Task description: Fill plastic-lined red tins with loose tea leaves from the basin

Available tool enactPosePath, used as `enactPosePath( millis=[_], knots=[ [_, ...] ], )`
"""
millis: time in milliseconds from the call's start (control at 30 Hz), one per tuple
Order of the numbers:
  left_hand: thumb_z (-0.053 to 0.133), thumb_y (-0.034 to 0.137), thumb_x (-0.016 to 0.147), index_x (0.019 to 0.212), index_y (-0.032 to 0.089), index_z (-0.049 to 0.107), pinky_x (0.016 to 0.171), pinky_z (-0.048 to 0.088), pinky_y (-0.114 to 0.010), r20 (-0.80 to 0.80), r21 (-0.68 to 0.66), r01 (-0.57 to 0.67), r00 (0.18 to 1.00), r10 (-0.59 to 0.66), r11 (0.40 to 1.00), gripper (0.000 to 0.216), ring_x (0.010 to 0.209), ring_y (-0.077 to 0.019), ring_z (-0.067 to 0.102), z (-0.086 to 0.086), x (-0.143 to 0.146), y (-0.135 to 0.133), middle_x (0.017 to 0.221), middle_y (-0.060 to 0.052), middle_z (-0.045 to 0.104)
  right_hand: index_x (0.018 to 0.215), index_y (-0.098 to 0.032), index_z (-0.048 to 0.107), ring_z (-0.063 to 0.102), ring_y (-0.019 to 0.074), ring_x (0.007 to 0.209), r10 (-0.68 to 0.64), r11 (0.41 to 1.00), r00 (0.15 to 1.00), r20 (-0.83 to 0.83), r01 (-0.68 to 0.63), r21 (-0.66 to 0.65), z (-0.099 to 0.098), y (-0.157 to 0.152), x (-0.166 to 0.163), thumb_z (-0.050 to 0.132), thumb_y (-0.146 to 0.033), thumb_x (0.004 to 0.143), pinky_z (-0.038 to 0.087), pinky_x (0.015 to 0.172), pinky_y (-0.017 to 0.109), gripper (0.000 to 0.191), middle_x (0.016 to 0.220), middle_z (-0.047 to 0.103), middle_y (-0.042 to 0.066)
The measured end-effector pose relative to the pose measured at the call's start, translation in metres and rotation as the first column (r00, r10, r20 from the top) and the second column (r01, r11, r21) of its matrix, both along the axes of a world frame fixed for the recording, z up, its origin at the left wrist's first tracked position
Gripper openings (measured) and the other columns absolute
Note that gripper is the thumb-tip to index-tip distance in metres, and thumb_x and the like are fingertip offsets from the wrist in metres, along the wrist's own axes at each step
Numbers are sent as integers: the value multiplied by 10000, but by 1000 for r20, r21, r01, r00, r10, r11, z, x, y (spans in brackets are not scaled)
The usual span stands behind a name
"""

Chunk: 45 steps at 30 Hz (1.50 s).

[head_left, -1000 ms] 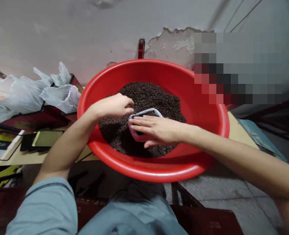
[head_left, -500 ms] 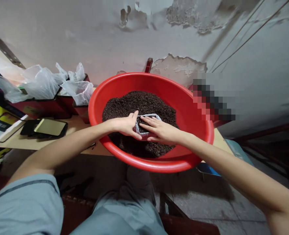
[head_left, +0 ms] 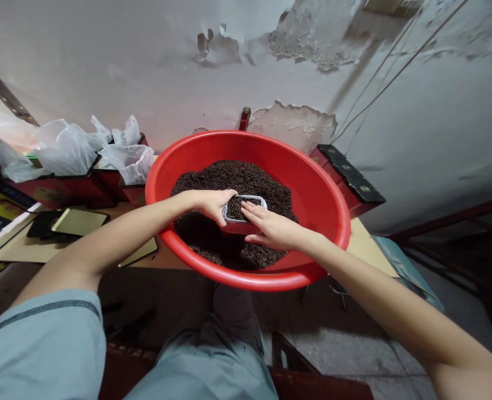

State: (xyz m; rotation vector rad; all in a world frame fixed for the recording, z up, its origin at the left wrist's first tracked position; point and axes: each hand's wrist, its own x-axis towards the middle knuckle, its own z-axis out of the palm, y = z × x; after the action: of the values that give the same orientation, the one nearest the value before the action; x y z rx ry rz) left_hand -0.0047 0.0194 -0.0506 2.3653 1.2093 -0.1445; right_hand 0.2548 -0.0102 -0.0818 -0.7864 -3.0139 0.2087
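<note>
A big red plastic basin (head_left: 246,280) holds a heap of dark, loose tea leaves (head_left: 237,169). Over the heap is a small red tin (head_left: 239,228), lined with a clear plastic bag and filled with the same leaves. My left hand (head_left: 216,204) grips the tin's left end, thumb on the near side; its far fingers are hidden. My right hand (head_left: 271,226) lies over the tin's right part, fingers stretched out and fingertips on the leaves inside.
Red tins (head_left: 81,191) with plastic bags (head_left: 66,147) poking out stand left on the wooden table (head_left: 371,247). Near them lie gold-coloured lids (head_left: 81,221). Dark-topped red tins (head_left: 349,178) stand at right behind the basin, by a peeling wall (head_left: 145,72).
The view has tilted up a little and swung right. My right hand has drawn back rightward across the tin, so more of the leaves inside show. My left hand keeps its grip.
</note>
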Motion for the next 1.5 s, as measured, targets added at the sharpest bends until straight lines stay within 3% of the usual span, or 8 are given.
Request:
enactPosePath(
  millis=[200, 433, 600, 767, 967, 1133, 1300, 1500],
  knots=[
    [885, 512, 676, 1719, 67, -88, 1215, 411, -371, -294, -14, -172, 942, 160, 985, 1494, 1591, -378, 372, 1, -24, -8, 1762, -314, 166, 1659, -42, 385, 236, 361, 1633, 83, 996, 996, -22, -82, 41, 10, 8, 7, 638, -494, 1023, 314, 1315, 577, 820, 1724, 247, 266],
    [876, 234, 758, 1402, 201, 730, 1012, 557, -352, -635, -9, -113, 768, 82, 994, 661, 1201, -342, 732, -10, -15, -10, 1336, -171, 760, 1691, -29, 287, 187, 331, 1653, 156, 988, 984, -88, -154, 26, 1, 11, 7, 631, -497, 1030, 270, 1333, 552, 880, 1742, 214, 263],
    [805, 108, 745, 1122, 227, 858, 807, 577, -280, -535, 16, -68, 842, 66, 998, 399, 910, -254, 782, -7, -28, 5, 1016, -78, 845, 1669, -9, 326, 183, 350, 1652, 195, 980, 975, -105, -189, 64, -9, 10, 2, 617, -535, 1027, 254, 1332, 579, 880, 1737, 217, 272],
    [767, 131, 802, 1018, 223, 871, 801, 533, -238, -298, 166, -52, 949, 101, 985, 257, 835, -171, 747, 32, -31, 17, 941, -25, 847, 1645, -6, 377, 296, 348, 1624, 182, 983, 961, -209, -172, 66, -7, 13, 5, 553, -544, 1053, 306, 1320, 563, 819, 1707, 324, 275],
    [763, 154, 854, 1121, 176, 859, 907, 534, -262, 125, 244, 36, 990, -68, 969, 285, 902, -175, 760, 62, 36, 0, 1017, -59, 848, 1723, -202, 253, 353, 288, 1612, -121, 977, 820, -559, 197, 78, 6, 24, 28, 454, -474, 1098, 351, 1306, 569, 711, 1726, 368, 177],
    [870, 298, 797, 1426, 244, 716, 1042, 528, -303, -108, 201, -39, 992, 62, 979, 650, 1215, -265, 709, 60, 39, 12, 1330, -64, 779, 1741, -177, 180, 188, 331, 1663, -17, 993, 875, -484, 72, 96, -4, 17, 23, 512, -480, 1074, 321, 1305, 608, 804, 1789, 152, 196],
    [833, 501, 815, 1599, 267, 539, 938, 582, -286, -458, 87, -278, 842, 286, 957, 870, 1208, -294, 716, 58, -6, 40, 1496, -101, 680, 1707, -72, 260, 213, 350, 1651, 175, 984, 957, -229, -161, 80, -12, 10, 6, 581, -496, 1051, 282, 1318, 598, 845, 1746, 240, 260],
    [940, 518, 643, 1423, 219, 723, 999, 570, -350, -596, 18, -208, 783, 178, 978, 864, 1167, -337, 726, 7, -24, 53, 1262, -120, 802, 1678, -35, 325, 237, 361, 1642, 180, 980, 958, -225, -154, 128, -9, 12, 8, 603, -506, 1036, 292, 1321, 578, 844, 1736, 249, 268]
  ],
)
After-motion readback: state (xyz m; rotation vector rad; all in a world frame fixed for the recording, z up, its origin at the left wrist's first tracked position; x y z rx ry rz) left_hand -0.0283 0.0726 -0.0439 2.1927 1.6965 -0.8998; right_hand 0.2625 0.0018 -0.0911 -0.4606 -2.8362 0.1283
